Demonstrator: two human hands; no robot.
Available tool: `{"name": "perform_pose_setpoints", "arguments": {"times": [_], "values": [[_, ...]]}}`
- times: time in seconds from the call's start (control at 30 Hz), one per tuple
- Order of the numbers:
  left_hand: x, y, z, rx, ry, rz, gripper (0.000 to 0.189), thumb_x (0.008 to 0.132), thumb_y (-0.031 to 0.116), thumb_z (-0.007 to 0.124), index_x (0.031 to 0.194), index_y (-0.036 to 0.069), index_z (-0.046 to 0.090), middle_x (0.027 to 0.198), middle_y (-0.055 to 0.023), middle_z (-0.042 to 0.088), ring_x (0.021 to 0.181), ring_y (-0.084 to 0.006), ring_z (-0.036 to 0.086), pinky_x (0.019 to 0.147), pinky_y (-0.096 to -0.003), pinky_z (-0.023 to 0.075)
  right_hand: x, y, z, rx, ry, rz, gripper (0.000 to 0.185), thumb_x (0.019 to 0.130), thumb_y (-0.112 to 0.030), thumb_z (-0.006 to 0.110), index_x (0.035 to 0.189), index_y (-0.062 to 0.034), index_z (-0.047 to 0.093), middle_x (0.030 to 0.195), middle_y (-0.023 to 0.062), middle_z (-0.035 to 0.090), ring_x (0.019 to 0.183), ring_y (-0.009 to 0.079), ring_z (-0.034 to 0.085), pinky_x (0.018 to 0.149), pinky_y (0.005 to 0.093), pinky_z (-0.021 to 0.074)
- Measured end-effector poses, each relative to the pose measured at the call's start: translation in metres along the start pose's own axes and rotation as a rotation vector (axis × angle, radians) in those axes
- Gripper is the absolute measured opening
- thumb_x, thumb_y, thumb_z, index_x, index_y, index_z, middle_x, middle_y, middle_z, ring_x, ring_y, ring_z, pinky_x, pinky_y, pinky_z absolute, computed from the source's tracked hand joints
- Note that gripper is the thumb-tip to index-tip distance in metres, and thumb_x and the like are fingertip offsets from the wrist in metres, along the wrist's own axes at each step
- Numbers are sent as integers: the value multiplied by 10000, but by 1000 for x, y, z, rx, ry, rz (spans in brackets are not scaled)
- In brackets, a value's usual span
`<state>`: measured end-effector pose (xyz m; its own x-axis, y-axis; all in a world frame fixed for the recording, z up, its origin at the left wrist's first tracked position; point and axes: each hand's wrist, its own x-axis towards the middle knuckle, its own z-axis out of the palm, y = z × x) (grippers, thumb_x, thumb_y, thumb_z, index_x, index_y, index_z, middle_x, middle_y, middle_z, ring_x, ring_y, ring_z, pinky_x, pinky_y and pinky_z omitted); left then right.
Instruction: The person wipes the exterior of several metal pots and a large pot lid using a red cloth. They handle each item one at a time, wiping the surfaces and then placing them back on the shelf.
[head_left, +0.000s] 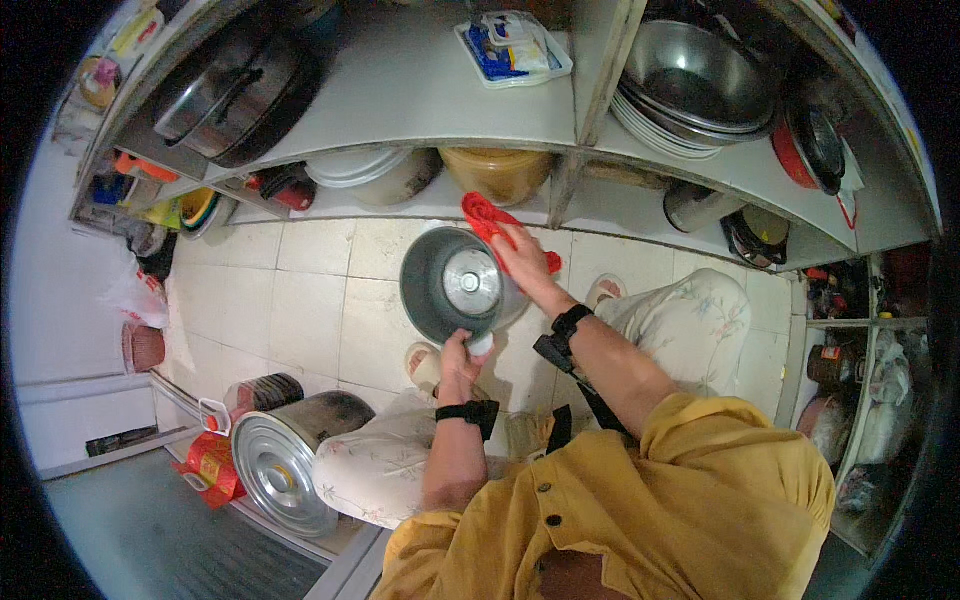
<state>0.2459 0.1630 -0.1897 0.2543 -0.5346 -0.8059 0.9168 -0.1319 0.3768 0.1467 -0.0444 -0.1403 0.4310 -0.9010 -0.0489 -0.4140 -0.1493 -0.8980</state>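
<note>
A rice cooker body (424, 289) is tipped so that its grey inside faces me, with a round metal heating plate (472, 282) and its centre button at the bottom. My left hand (458, 363) grips the near rim, beside a white part (481, 345) that sticks out there. My right hand (523, 260) presses a bunched red cloth (484, 213) against the outer right side of the cooker body. Part of the cloth shows beyond the fingers on both sides. Whether the cooker body touches the floor is not plain.
Ahead stands a shelf unit (420, 112) with a steel basin (697, 75), stacked plates (660, 133), a lidded pot (375, 176) and a yellow-brown bowl (495, 174). A large lidded metal pot (281, 472) and a plastic bottle (259, 397) stand at my left on the tiled floor (307, 307).
</note>
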Motion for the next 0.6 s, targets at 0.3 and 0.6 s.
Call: {"name": "perform_pose_setpoints", "arguments": {"times": [0.3, 0.6], "values": [[-22, 18, 27, 2, 69, 154, 333, 909, 68, 521, 1224, -36, 499, 1201, -182, 603, 1033, -355, 655, 788, -518, 625, -48, 16, 19, 475, 80, 387, 500, 1019, -365, 517, 1407, -54, 469, 1339, 268, 558, 1237, 401, 546, 1011, 468, 446], [-32, 39, 31, -102, 29, 242, 288, 896, 73, 539, 1169, -17, 548, 1154, -143, 609, 1000, -321, 661, 742, -517, 620, -75, -62, 26, 224, 267, -185, 402, 948, -218, 627, 1275, -11, 517, 1207, 210, 564, 1152, 385, 547, 1014, 433, 425]]}}
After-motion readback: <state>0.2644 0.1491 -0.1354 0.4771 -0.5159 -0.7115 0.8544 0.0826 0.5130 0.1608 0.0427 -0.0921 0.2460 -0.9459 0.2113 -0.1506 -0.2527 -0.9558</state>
